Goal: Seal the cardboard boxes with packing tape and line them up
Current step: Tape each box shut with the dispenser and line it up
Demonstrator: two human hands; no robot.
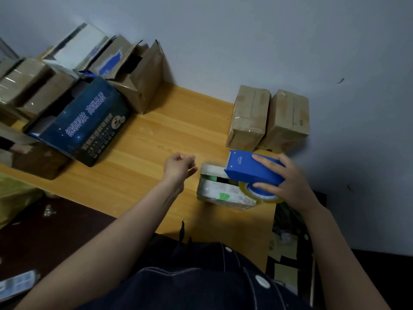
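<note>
Right hand (288,182) is wrapped around the blue tape dispenser (252,168), fingers over the top and thumb down by the clear tape roll (261,195). The dispenser sits on the right end of the small cardboard box (219,189) near the front edge of the wooden table (156,153). Left hand (178,167) is curled up just left of the box; can't tell if it's pinching tape. Two taped boxes (249,117) stand side by side right behind it.
</note>
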